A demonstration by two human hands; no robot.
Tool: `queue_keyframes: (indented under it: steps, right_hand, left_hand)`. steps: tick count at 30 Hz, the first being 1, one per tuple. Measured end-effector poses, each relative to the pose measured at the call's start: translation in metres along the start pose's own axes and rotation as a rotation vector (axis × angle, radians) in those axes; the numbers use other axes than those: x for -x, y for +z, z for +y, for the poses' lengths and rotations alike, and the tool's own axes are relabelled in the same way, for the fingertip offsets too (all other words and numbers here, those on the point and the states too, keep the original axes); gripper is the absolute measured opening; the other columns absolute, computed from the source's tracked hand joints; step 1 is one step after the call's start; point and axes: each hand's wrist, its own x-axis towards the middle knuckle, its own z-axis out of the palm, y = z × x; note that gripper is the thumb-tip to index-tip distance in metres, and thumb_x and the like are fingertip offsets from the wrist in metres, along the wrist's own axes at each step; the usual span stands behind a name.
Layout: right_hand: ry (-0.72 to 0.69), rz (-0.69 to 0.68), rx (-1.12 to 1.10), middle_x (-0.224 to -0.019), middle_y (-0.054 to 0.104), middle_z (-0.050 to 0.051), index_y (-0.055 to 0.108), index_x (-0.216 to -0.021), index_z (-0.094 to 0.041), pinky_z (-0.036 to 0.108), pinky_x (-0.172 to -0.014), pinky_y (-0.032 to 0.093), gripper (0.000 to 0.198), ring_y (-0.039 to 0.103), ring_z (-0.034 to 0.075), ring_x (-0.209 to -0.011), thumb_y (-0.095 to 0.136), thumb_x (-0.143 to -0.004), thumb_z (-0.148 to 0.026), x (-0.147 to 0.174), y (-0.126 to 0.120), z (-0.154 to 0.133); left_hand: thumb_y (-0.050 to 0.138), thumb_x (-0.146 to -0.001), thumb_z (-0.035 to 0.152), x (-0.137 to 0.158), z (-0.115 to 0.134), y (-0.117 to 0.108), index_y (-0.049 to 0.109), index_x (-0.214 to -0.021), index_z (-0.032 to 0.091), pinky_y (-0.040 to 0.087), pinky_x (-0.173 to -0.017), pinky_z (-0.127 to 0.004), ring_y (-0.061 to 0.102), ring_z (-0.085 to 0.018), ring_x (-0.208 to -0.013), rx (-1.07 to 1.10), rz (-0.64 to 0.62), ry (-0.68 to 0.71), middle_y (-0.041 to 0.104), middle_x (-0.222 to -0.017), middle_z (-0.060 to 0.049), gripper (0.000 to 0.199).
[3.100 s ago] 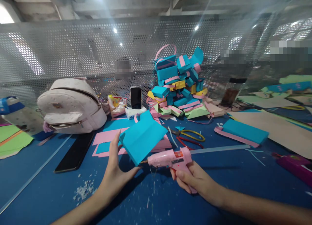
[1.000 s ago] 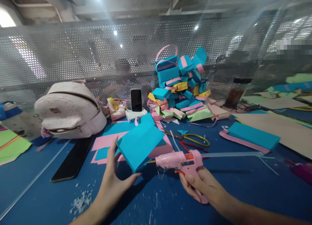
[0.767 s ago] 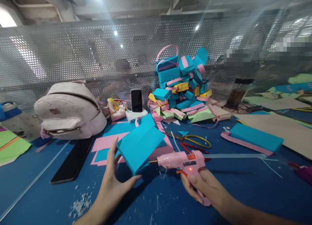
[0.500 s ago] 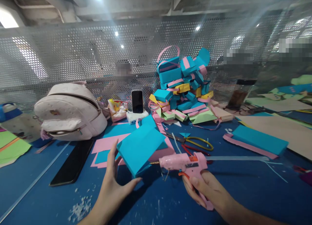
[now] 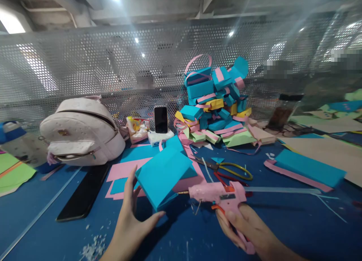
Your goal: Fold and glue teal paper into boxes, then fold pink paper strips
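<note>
My left hand (image 5: pixel 131 219) holds a folded turquoise paper piece (image 5: pixel 162 174) by its lower left edge, tilted up off the blue table (image 5: pixel 51 223). My right hand (image 5: pixel 246 229) grips a pink hot glue gun (image 5: pixel 219 195) by the handle, a clear glue stick (image 5: pixel 279 190) sticking out behind it. The gun's metal nozzle points left and sits a little to the right of the turquoise piece's lower right edge.
Pink and turquoise sheets (image 5: pixel 124 170) lie under the held piece. Scissors (image 5: pixel 229 168) lie behind the gun. A heap of finished paper boxes (image 5: pixel 215 103), an upright phone (image 5: pixel 160 119), a white backpack (image 5: pixel 80 127), a black slab (image 5: pixel 83 191) and a turquoise-on-pink stack (image 5: pixel 307 170) are around.
The glue gun's nozzle has pulled away to the right from the turquoise piece's lower edge. My left hand keeps the piece tilted in the same place.
</note>
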Motion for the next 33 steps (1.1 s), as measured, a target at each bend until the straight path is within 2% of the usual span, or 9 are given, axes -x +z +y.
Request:
queue_keyframes:
  steps: [5, 15, 20, 23, 27, 33]
  right_hand:
    - [0.009, 0.001, -0.023, -0.045, 0.039, -0.004, 0.043, -0.058, -0.021, 0.024, -0.047, 0.032, 0.061, 0.037, 0.009, -0.044, 0.041, -0.091, -0.071, -0.001, -0.001, 0.002]
    - [0.013, -0.034, -0.047, -0.043, 0.037, -0.006, 0.043, -0.060, -0.021, 0.023, -0.043, 0.027, 0.060, 0.032, 0.008, -0.040, 0.043, -0.089, -0.073, -0.002, 0.000, 0.005]
    - [0.060, 0.044, -0.090, -0.045, 0.039, -0.007, 0.045, -0.068, -0.020, 0.023, -0.047, 0.029, 0.056, 0.033, 0.008, -0.043, 0.048, -0.087, -0.073, 0.001, 0.003, -0.001]
    - [0.056, 0.061, -0.101, -0.045, 0.039, -0.007, 0.045, -0.068, -0.020, 0.024, -0.049, 0.029, 0.056, 0.034, 0.008, -0.044, 0.048, -0.087, -0.073, 0.001, 0.003, -0.003]
    - [0.010, 0.057, -0.101, -0.043, 0.039, -0.006, 0.044, -0.067, -0.020, 0.024, -0.046, 0.029, 0.056, 0.033, 0.008, -0.041, 0.047, -0.088, -0.072, -0.003, 0.002, 0.002]
    - [-0.015, 0.023, -0.139, -0.042, 0.038, -0.008, 0.047, -0.074, -0.019, 0.022, -0.043, 0.024, 0.052, 0.028, 0.007, -0.038, 0.050, -0.088, -0.070, -0.004, 0.005, 0.006]
  left_hand:
    - [0.083, -0.069, 0.039, 0.000, -0.008, -0.004, 0.018, -0.150, 0.047, 0.026, -0.116, -0.065, 0.023, -0.043, -0.146, -0.018, 0.006, -0.010, 0.022, -0.162, -0.003, 0.105]
    - [0.084, -0.068, 0.039, -0.002, -0.008, -0.003, 0.017, -0.151, 0.046, 0.023, -0.116, -0.067, 0.021, -0.043, -0.147, -0.021, 0.007, -0.007, 0.021, -0.162, -0.004, 0.106]
    - [0.084, -0.067, 0.039, 0.001, -0.005, -0.003, 0.015, -0.151, 0.047, 0.022, -0.114, -0.069, 0.023, -0.044, -0.146, -0.033, -0.037, 0.003, 0.021, -0.161, -0.005, 0.109]
    - [0.083, -0.068, 0.040, 0.002, 0.002, 0.000, 0.016, -0.151, 0.047, 0.021, -0.116, -0.067, 0.022, -0.043, -0.146, -0.003, -0.007, -0.013, 0.024, -0.160, -0.004, 0.107]
    - [0.082, -0.068, 0.044, -0.001, 0.011, 0.004, 0.018, -0.151, 0.047, 0.020, -0.117, -0.064, 0.020, -0.041, -0.147, 0.037, 0.070, -0.050, 0.019, -0.162, -0.001, 0.105]
    - [0.083, -0.067, 0.041, -0.010, 0.003, 0.001, 0.018, -0.152, 0.042, 0.028, -0.117, -0.058, 0.030, -0.038, -0.144, 0.044, 0.068, -0.021, 0.034, -0.156, -0.005, 0.107]
